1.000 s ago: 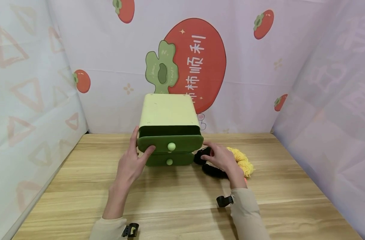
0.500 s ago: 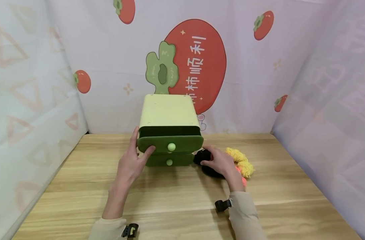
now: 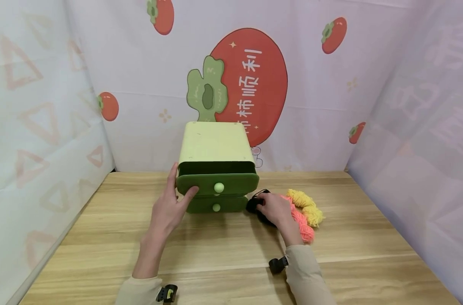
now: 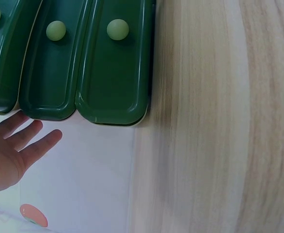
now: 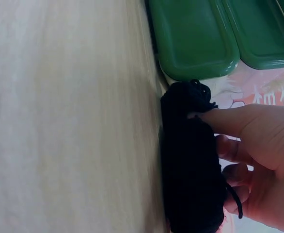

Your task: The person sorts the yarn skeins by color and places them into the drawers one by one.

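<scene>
A pale-yellow cabinet (image 3: 216,142) with dark-green drawers stands at the back of the table, its top drawer (image 3: 237,183) pulled partly out. My left hand (image 3: 167,212) is at its left side, thumb against the top drawer's front. The left wrist view shows spread, straight fingers (image 4: 41,147) beside the drawer ends. To the right of the cabinet, my right hand (image 3: 277,209) holds a black yarn skein (image 5: 193,165), with thumb and fingers pressed into it. The skein lies along the table; the hand covers part of it in the head view.
A coral yarn skein (image 3: 301,222) and a yellow yarn skein (image 3: 311,210) lie on the wooden table (image 3: 216,258), right of the right hand. Lower drawers with round pale knobs (image 4: 118,29) sit closed. Printed cloth walls (image 3: 147,140) enclose the back and sides.
My right hand has moved slightly left and down over the black yarn, and its fingers have closed on it. More of the coral skein shows. My left hand stays at the cabinet.
</scene>
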The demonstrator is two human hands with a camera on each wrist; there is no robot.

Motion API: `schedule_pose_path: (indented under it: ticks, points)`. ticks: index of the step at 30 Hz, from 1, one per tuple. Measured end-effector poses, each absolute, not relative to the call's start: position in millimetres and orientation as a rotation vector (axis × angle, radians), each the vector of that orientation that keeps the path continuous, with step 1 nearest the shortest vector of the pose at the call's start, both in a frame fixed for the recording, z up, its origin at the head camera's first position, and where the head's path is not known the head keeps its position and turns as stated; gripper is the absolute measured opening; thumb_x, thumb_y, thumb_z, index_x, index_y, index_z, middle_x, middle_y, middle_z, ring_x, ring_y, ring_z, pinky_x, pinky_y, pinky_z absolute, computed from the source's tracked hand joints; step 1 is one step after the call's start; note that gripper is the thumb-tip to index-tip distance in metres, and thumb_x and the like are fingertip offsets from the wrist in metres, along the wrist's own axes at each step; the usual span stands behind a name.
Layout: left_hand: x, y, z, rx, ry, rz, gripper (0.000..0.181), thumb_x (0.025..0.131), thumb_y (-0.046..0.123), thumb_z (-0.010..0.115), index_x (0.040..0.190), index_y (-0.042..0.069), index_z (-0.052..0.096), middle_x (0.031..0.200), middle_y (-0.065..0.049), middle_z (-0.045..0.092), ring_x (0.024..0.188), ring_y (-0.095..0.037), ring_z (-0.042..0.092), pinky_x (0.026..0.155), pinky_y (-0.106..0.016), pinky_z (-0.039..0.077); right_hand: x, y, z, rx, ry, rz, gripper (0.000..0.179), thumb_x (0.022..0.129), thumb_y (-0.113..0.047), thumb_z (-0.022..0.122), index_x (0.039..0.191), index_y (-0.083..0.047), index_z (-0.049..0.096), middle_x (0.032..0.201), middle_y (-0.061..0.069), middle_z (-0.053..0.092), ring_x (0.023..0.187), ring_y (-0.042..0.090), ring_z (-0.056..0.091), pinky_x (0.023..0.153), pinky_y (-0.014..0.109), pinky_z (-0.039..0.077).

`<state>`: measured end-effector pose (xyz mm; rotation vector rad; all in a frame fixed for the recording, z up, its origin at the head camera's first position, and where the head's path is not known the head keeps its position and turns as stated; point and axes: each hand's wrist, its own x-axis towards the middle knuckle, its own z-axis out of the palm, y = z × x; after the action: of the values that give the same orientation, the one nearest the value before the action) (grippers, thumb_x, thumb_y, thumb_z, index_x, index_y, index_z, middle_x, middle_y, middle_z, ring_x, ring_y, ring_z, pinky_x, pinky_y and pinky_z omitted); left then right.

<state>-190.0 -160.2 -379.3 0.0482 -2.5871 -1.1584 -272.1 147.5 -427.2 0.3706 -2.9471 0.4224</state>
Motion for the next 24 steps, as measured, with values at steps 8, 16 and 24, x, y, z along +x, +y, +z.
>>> schedule_pose_path:
  ticks: [8, 16, 24]
  points:
    - [-190.6, -160.9, -381.1, 0.057, -2.589, -1.158, 0.083, 0.093, 0.068, 0.049, 0.154, 0.052, -0.006, 0.145, -0.015, 0.051, 0.108, -0.04, 0.062, 0.082, -0.055, 0.049, -271.6, 148.3, -421.2, 0.334, -2.841, 0.442, 0.012, 0.085, -0.021, 0.075, 0.096, -0.024, 0.078, 0.087, 0.002, 0.076, 0.074, 0.025, 0.07, 0.049, 0.038, 0.045]
    - [-190.3, -162.8, -380.8, 0.054, -2.581, -1.161, 0.081, 0.094, 0.068, 0.049, 0.153, 0.056, -0.006, 0.147, -0.015, 0.05, 0.115, -0.046, 0.061, 0.087, -0.06, 0.048, -267.0, 152.5, -402.6, 0.292, -2.723, 0.537, 0.013, 0.089, -0.021, 0.07, 0.1, -0.022, 0.077, 0.076, -0.002, 0.071, 0.067, 0.023, 0.067, 0.05, 0.039, 0.044]
    - [-189.9, -160.6, -378.6, 0.043, -2.582, -1.178, 0.082, 0.093, 0.068, 0.049, 0.154, 0.053, -0.004, 0.149, -0.018, 0.047, 0.12, -0.047, 0.058, 0.09, -0.062, 0.047, -258.7, 157.5, -386.8, 0.291, -2.544, 0.598, 0.016, 0.089, -0.018, 0.07, 0.103, -0.019, 0.076, 0.083, 0.001, 0.073, 0.071, 0.024, 0.07, 0.053, 0.043, 0.047]
